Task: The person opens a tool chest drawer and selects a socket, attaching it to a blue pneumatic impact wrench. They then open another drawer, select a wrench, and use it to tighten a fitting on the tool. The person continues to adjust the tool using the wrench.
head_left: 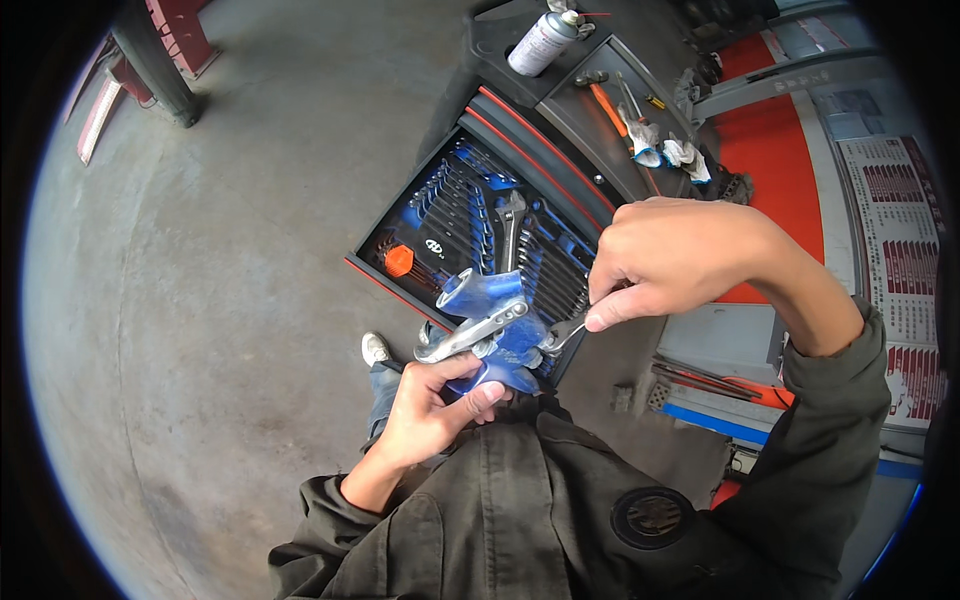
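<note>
My left hand (435,400) grips a blue plastic part (492,330) together with a shiny metal wrench (470,335) that lies across it, at chest height. My right hand (668,258) is closed on a small metal tool (562,333) whose tip touches the blue part's right side. Both hands hover over an open tool-cart drawer (480,215) with a blue insert full of wrenches and an adjustable spanner (511,222).
The black tool cart top (590,110) carries a spray can (541,42), screwdrivers and gloves (672,150). Grey concrete floor (230,280) spreads to the left. A red mat (775,150) and a printed board (900,230) lie to the right. My shoe (375,348) shows below the drawer.
</note>
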Tool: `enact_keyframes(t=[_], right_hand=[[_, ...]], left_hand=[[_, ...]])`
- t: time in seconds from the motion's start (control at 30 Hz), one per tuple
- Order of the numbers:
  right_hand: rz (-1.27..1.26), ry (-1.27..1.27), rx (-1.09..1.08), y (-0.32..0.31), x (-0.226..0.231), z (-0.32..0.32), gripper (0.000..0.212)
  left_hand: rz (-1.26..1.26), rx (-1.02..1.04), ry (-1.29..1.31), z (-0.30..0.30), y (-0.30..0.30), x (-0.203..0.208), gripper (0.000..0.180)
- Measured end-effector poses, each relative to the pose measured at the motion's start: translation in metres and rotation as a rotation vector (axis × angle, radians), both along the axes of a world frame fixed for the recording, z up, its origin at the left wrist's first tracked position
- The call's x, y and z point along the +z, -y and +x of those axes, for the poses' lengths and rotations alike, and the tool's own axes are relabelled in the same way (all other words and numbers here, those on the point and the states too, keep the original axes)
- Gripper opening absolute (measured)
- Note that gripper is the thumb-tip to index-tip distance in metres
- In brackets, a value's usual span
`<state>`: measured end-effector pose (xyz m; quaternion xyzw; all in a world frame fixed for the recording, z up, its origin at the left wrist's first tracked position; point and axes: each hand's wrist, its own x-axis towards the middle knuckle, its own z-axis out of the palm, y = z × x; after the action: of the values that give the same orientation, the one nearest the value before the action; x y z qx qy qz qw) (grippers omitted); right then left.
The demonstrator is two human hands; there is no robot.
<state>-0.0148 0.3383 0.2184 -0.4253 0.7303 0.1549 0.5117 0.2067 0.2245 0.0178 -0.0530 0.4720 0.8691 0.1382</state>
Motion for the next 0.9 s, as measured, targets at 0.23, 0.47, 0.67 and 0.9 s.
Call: enact_keyframes(t=[0.23,0.47,0.67,0.9], right_hand=[[-0.021,-0.063,0.010,-0.010,0.006,0.005,0.036],[-0.049,0.309,-0.236,-0.025,-0.011,-0.010,0.033],[-0.032,0.444,-0.318,-0.039,-0.029,-0.014,0.035],[-0.076,0.703,-0.525,-0.051,-0.055,-0.005,0.042]], left_hand=[[-0.055,0.009,0.003,0.003,0.000,-0.002,0.019],[0.065,-0.017,-0.051,0.002,0.006,0.000,0.019],[0.066,-0.060,-0.048,0.004,0.008,-0.004,0.019],[0.154,-0.126,-0.058,-0.002,0.013,-0.006,0.018]])
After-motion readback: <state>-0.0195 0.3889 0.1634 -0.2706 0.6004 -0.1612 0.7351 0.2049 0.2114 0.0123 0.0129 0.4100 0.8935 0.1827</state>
